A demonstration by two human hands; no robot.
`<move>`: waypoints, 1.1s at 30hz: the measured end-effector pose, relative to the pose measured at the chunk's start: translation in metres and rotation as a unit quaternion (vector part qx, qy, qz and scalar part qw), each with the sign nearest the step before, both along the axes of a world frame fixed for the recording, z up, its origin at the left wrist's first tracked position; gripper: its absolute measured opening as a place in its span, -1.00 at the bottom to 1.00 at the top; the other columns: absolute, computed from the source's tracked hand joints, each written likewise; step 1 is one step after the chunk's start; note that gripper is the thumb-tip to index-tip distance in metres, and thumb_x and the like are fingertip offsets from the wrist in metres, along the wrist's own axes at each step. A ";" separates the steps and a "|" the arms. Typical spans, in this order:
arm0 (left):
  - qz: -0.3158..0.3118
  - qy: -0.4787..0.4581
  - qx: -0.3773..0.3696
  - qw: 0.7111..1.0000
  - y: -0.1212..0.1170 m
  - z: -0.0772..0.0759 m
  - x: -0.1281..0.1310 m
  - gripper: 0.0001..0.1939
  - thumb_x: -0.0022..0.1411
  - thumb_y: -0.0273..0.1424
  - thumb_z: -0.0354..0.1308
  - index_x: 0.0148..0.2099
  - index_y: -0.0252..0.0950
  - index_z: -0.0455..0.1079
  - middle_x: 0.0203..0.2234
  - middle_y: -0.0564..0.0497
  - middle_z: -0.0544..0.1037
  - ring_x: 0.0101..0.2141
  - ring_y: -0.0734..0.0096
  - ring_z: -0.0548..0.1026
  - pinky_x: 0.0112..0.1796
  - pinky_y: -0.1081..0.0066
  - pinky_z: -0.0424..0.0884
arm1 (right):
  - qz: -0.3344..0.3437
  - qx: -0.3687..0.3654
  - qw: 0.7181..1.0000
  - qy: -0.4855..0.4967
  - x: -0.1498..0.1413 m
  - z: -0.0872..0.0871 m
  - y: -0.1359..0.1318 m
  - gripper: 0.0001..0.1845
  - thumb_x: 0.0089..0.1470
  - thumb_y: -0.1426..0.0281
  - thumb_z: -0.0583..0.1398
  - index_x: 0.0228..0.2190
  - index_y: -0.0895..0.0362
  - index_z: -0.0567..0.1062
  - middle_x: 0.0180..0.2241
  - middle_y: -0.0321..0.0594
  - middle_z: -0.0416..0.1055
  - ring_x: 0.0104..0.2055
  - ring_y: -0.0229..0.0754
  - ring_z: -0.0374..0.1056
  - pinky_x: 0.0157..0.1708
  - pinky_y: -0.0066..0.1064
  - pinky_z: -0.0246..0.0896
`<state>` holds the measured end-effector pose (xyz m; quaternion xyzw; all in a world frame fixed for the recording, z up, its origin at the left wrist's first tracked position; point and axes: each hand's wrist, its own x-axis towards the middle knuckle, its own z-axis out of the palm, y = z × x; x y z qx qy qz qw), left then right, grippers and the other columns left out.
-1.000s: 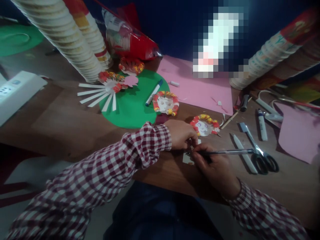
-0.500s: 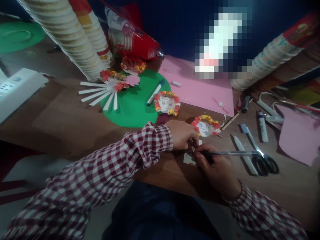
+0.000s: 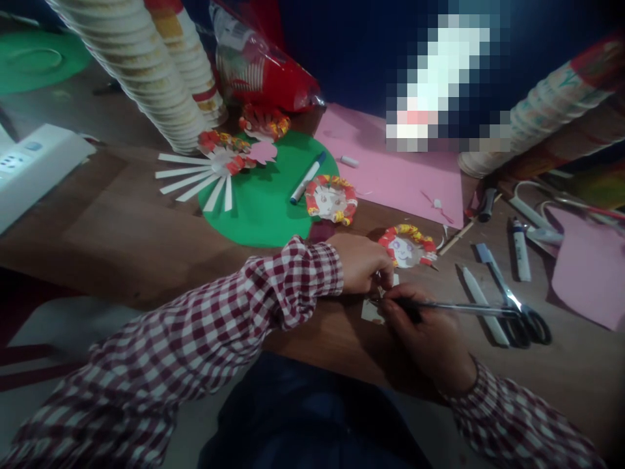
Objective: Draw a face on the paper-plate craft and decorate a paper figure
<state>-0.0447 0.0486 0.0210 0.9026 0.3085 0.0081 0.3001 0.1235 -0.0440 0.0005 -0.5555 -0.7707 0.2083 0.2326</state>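
Observation:
My right hand (image 3: 430, 332) is closed around a slim, dark pen (image 3: 454, 306), whose long clear barrel points to the right. Its tip is at a small pale piece of paper (image 3: 372, 311) near the table's front edge. My left hand (image 3: 360, 264) has its fingers bent down onto the upper part of that paper, close to the pen tip. Fingers partly cover the paper, so any marks there are hard to make out. Just beyond my hands lies a paper-cup cutout with a drawn face (image 3: 404, 249) and a red-yellow curled rim. A similar face cutout (image 3: 333, 198) lies farther left.
Scissors (image 3: 512, 299), a white cutter-like stick (image 3: 483, 306) and a marker (image 3: 520, 251) lie right. A green paper disc (image 3: 263, 215) carries another marker (image 3: 308, 177). Pink sheets (image 3: 390, 176), stacked cups (image 3: 141, 71) and a white power strip (image 3: 43, 169) are around.
The whole view has shifted slightly, with the items appearing a little farther right. Both hands keep their hold on the pen and paper, and the pen's back end has dipped slightly.

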 end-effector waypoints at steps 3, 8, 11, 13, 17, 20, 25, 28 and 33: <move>-0.003 -0.001 -0.002 1.000 0.000 -0.001 0.000 -0.74 0.05 -0.41 0.18 -0.18 -0.02 0.49 -0.32 0.18 0.55 -0.33 0.47 0.46 -0.45 0.50 0.19 | 0.000 0.002 1.000 0.004 0.000 0.000 0.000 -0.88 0.10 0.33 0.11 -0.42 0.07 0.42 -0.51 -0.31 0.43 -0.52 -0.25 0.35 -0.49 -0.48 0.23; -0.008 -0.007 0.004 1.000 0.000 -0.003 0.000 -0.74 0.05 -0.41 0.16 -0.18 -0.03 0.49 -0.28 0.18 0.55 -0.29 0.45 0.47 -0.44 0.50 0.21 | -0.001 0.008 1.000 0.003 0.000 0.000 -0.001 -0.89 0.10 0.34 0.12 -0.41 0.06 0.42 -0.50 -0.30 0.43 -0.51 -0.25 0.35 -0.47 -0.49 0.24; -0.002 -0.005 0.004 1.000 0.000 -0.003 0.000 -0.73 0.05 -0.42 0.15 -0.18 -0.03 0.49 -0.28 0.18 0.55 -0.28 0.45 0.47 -0.44 0.50 0.21 | -0.004 -0.004 1.000 0.002 0.000 0.000 0.000 -0.89 0.10 0.34 0.12 -0.42 0.06 0.42 -0.51 -0.32 0.43 -0.53 -0.26 0.35 -0.49 -0.49 0.24; -0.001 -0.001 0.004 1.000 0.000 -0.002 0.001 -0.73 0.05 -0.42 0.15 -0.18 -0.02 0.49 -0.30 0.18 0.55 -0.29 0.45 0.47 -0.44 0.49 0.21 | -0.001 -0.008 1.000 0.004 0.000 0.000 0.000 -0.90 0.09 0.34 0.12 -0.42 0.06 0.42 -0.51 -0.32 0.43 -0.53 -0.26 0.35 -0.49 -0.49 0.24; -0.004 0.003 0.005 1.000 0.000 -0.001 0.001 -0.73 0.05 -0.42 0.15 -0.19 -0.01 0.49 -0.33 0.18 0.55 -0.31 0.45 0.47 -0.47 0.47 0.18 | 0.002 -0.010 1.000 0.013 0.000 -0.001 0.000 -0.92 0.08 0.36 0.13 -0.41 0.05 0.42 -0.51 -0.34 0.43 -0.52 -0.28 0.35 -0.49 -0.51 0.24; -0.003 -0.003 0.007 1.000 0.000 -0.001 0.001 -0.72 0.04 -0.44 0.15 -0.19 -0.01 0.49 -0.32 0.19 0.55 -0.32 0.46 0.47 -0.47 0.47 0.18 | 0.007 -0.009 1.000 0.024 0.000 -0.001 0.000 -0.94 0.07 0.39 0.14 -0.42 0.05 0.42 -0.51 -0.36 0.43 -0.52 -0.29 0.35 -0.49 -0.53 0.24; -0.002 -0.007 -0.001 1.000 0.000 -0.001 0.000 -0.74 0.04 -0.42 0.17 -0.20 -0.02 0.49 -0.30 0.19 0.56 -0.32 0.48 0.47 -0.48 0.49 0.18 | 0.015 -0.001 1.000 0.017 -0.001 0.001 0.000 -0.93 0.07 0.40 0.13 -0.44 0.05 0.42 -0.50 -0.35 0.44 -0.48 -0.27 0.37 -0.47 -0.52 0.25; -0.002 -0.009 0.003 1.000 0.000 -0.001 0.000 -0.76 0.04 -0.40 0.18 -0.20 -0.02 0.49 -0.30 0.20 0.55 -0.32 0.47 0.47 -0.48 0.48 0.17 | 0.005 -0.005 1.000 0.010 -0.001 0.001 0.000 -0.93 0.08 0.38 0.13 -0.42 0.05 0.42 -0.50 -0.34 0.44 -0.49 -0.27 0.37 -0.46 -0.52 0.25; -0.004 -0.005 0.006 1.000 0.000 -0.002 0.001 -0.75 0.05 -0.41 0.17 -0.19 -0.02 0.49 -0.30 0.21 0.55 -0.33 0.47 0.47 -0.48 0.47 0.16 | 0.010 -0.006 1.000 0.013 -0.001 0.001 0.000 -0.92 0.07 0.39 0.13 -0.42 0.06 0.42 -0.51 -0.33 0.44 -0.50 -0.28 0.37 -0.47 -0.53 0.24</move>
